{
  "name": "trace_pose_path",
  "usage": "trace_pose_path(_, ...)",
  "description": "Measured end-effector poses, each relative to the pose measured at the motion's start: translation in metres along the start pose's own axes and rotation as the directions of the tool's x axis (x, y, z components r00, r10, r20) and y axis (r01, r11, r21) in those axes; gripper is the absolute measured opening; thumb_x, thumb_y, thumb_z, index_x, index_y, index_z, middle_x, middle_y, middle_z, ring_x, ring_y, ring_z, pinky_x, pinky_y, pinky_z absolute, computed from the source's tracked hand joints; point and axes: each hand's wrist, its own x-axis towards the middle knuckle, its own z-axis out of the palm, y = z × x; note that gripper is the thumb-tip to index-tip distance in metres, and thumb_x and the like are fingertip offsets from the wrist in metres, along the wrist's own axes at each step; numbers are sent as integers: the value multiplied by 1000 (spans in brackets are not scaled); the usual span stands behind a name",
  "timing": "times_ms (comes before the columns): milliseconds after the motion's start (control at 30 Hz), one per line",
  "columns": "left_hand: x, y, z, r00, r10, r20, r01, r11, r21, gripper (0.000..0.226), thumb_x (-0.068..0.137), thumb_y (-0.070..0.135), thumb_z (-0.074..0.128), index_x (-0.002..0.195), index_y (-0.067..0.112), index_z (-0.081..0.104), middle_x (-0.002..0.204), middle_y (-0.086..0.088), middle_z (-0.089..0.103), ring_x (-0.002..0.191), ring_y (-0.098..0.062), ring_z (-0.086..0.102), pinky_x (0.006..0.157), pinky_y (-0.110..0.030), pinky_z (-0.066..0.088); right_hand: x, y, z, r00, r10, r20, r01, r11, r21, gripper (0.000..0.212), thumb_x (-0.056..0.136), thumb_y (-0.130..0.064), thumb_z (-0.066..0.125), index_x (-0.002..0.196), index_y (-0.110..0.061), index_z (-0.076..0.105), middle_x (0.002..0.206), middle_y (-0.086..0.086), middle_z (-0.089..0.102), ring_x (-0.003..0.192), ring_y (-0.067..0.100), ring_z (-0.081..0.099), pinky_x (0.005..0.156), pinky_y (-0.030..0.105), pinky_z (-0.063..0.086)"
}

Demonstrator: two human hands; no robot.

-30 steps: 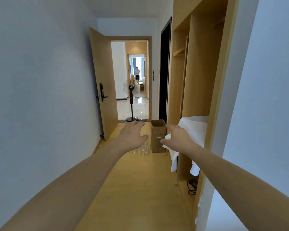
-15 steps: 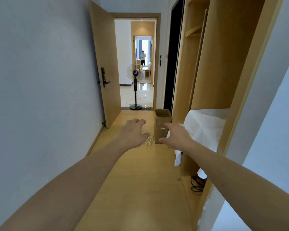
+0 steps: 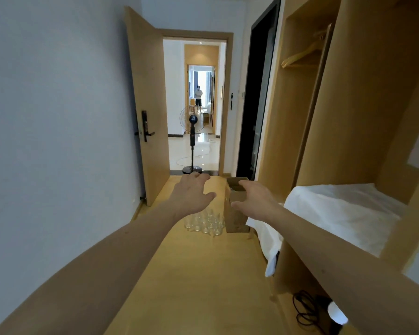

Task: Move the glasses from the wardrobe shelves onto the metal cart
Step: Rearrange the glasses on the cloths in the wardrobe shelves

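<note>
Both your arms reach forward down the corridor. Your left hand (image 3: 191,192) is held out at about 12 o'clock, fingers spread and relaxed, gripping nothing. Your right hand (image 3: 253,199) is at about 1 o'clock, fingers likewise apart and loosely bent, holding nothing; it shows in front of the cardboard box (image 3: 235,213), and contact with the box cannot be confirmed.

The glasses (image 3: 205,222) stand clustered on the wooden floor (image 3: 198,274) at 12 o'clock, below your left hand and just beside the left side of the cardboard box. Their count is not legible.

The wardrobe (image 3: 348,117) runs along your 2 to 3 o'clock side, with a white cloth (image 3: 336,211) draped over a shelf and hanging off its front edge. A black cable (image 3: 305,310) lies at the wardrobe foot at 5 o'clock.

At 12 o'clock beyond, an open door (image 3: 145,105) and a standing fan (image 3: 192,131) in the doorway.
</note>
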Motion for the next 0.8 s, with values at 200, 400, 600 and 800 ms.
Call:
trace_pose_path(200, 59, -45, 8, 999, 2, 35, -2, 1000, -10, 63, 96, 51, 59, 149, 21, 44, 152, -6, 47, 140, -27, 38, 113, -46, 39, 66, -4, 35, 999, 46, 10, -47, 997, 57, 76, 89, -43, 72, 153, -20, 38, 152, 4, 45, 137, 28, 45, 109, 43, 44)
trace_pose_path(400, 111, -60, 41, 995, -17, 102, 20, 1000, -23, 61, 96, 49, 59, 149, 22, 44, 152, -7, 44, 140, -29, 36, 112, -47, 39, 115, 15, 54, 997, 45, 57, -49, 995, 83, 57, 82, -40, 74, 135, -26, 56, 131, -2, 60, 119, 24, 58, 97, 45, 53)
trace_pose_path(600, 177, -60, 78, 993, -15, 115, 16, 1000, -8, 62, 96, 50, 59, 150, 23, 43, 152, -6, 45, 140, -29, 37, 111, -48, 41, 185, 56, 63, 996, 70, 49, -73, 995, 63, 58, 88, -36, 72, 139, -16, 51, 138, 7, 55, 125, 29, 54, 99, 43, 51)
trace_pose_path(800, 271, -40, 113, 989, -27, 146, 26, 1000, 9, 61, 97, 50, 59, 150, 25, 42, 154, -3, 43, 141, -26, 37, 113, -45, 39, 272, 118, 60, 995, 80, 61, -86, 993, 87, 66, 88, -39, 73, 144, -17, 47, 143, 6, 51, 130, 29, 51, 103, 45, 50)
